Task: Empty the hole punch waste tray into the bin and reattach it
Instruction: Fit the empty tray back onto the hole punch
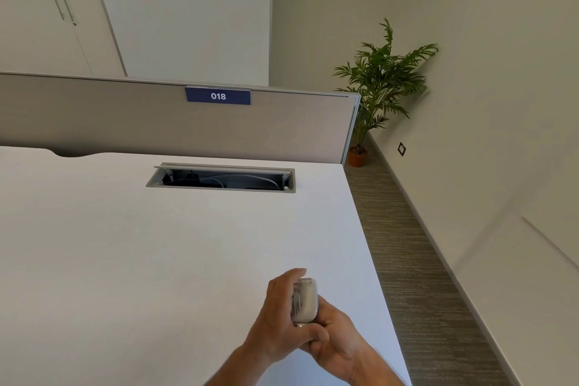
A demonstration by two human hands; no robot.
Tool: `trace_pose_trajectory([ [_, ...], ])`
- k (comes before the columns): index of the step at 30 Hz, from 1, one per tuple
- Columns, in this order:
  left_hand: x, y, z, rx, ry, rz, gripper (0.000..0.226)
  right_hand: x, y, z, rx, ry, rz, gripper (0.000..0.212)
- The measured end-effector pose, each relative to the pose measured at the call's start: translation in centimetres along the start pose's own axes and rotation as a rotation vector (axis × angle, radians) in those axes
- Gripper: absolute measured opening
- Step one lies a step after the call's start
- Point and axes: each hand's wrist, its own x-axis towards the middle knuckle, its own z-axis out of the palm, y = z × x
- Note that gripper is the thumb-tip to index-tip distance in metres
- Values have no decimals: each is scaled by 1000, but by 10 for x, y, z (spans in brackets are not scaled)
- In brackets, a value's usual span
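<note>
The hole punch is a small pale grey and clear plastic piece, held upright above the white desk near its right edge. My left hand wraps its left side with the fingers reaching over the top. From below and the right, my right hand grips its lower end. I cannot tell where the waste tray ends and the body begins. No bin shows in the head view.
An open cable hatch sits in the desk's far part. Behind it stands a grey partition with a blue 018 label. A potted plant stands in the corner on striped carpet right of the desk.
</note>
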Motion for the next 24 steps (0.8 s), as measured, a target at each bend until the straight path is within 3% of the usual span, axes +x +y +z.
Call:
trace_pose_trajectory([
  [2,0,4,0,-195,67,-152,81,-1,-2,2,-1,-6,-21,33],
  [5,8,11,0,-436,241,-392,18,-2,-2,4,32,-3,-30,29],
  [11,11,16,-7,-458,213,-489,25,-3,1,2,-11,62,-17,31],
  [16,14,14,-10,-277,189,-454,20,-8,-1,3,-131,64,-26,31],
  [24,14,15,-18,-345,151,-467,21,-19,-15,3,-579,109,-55,50],
])
